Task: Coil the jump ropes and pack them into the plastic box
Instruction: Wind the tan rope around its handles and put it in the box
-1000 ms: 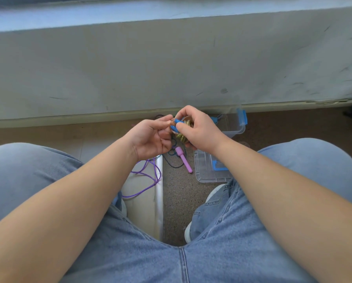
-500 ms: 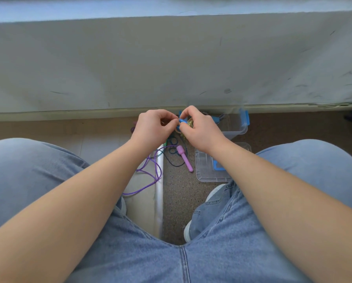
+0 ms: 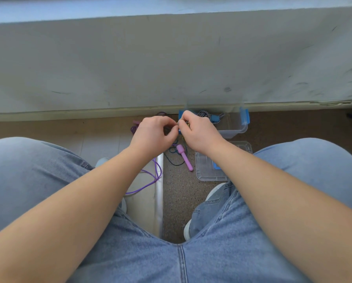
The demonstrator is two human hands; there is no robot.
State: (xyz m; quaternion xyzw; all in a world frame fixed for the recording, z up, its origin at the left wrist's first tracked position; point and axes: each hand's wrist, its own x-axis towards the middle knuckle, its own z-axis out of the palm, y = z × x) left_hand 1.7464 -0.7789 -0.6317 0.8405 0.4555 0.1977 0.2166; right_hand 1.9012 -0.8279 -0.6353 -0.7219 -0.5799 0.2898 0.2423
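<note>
My left hand (image 3: 153, 132) and my right hand (image 3: 199, 131) meet above the floor, both with fingers curled round a small coiled rope bundle (image 3: 182, 124) with a blue handle; most of it is hidden by the fingers. Just behind my right hand stands the clear plastic box (image 3: 235, 127) with blue latches, with a striped rope (image 3: 204, 114) in it. A purple jump rope (image 3: 150, 176) lies loose on the floor below my hands, its pink handle (image 3: 184, 157) pointing toward me. A dark cord (image 3: 172, 158) loops beside the handle.
The box's clear lid (image 3: 209, 169) lies on the floor by my right knee. A pale wall (image 3: 171, 64) with a skirting strip closes the far side. A metal floor strip (image 3: 159, 201) runs between my feet. My denim-clad legs fill the near view.
Both hands moved away from me and lower, toward the box, turning knuckles-up so the coiled bundle is now mostly covered. The purple rope and pink handle stayed on the floor.
</note>
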